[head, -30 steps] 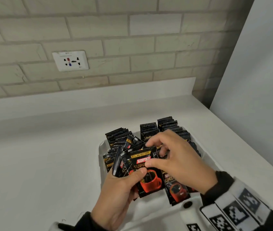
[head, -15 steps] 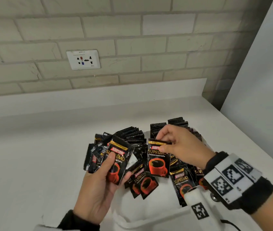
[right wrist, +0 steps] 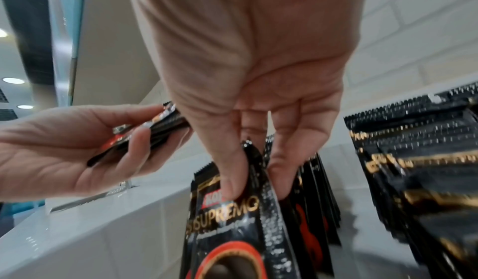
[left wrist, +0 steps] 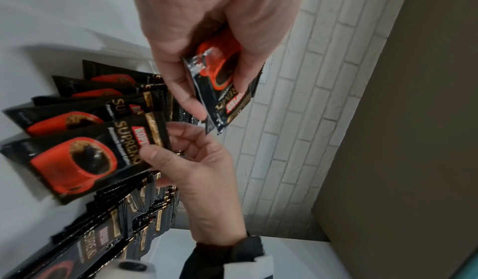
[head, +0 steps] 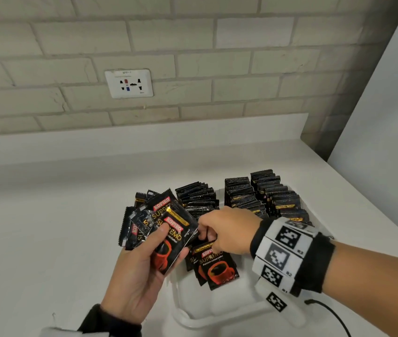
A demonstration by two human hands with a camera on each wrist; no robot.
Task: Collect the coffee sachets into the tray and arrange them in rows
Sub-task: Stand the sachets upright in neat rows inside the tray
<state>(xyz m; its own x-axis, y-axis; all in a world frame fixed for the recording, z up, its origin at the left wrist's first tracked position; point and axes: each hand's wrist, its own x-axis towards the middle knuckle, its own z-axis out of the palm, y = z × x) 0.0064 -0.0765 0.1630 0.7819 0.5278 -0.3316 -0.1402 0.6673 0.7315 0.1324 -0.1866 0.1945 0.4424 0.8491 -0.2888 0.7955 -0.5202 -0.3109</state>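
A white tray [head: 220, 310] on the counter holds rows of upright black coffee sachets [head: 266, 198] at its far side. My left hand [head: 142, 268] holds a fanned bundle of sachets [head: 161, 229] over the tray's left edge, thumb pressed on the top one [left wrist: 222, 91]. My right hand [head: 227, 229] pinches the top edge of a sachet [head: 217, 266] that stands among a few others in the tray's near part. In the right wrist view its thumb and fingers [right wrist: 232, 183] close on that sachet [right wrist: 227, 232].
The white counter [head: 47, 239] stretches to the left. A brick wall with a socket plate [head: 129, 83] stands behind. A white panel [head: 382, 117] rises on the right. A cable [head: 331, 317] trails from my right wrist band.
My right hand has come down and nearer with its sachet, setting it among the near ones in the tray. The left hand keeps its bundle, shifted slightly.
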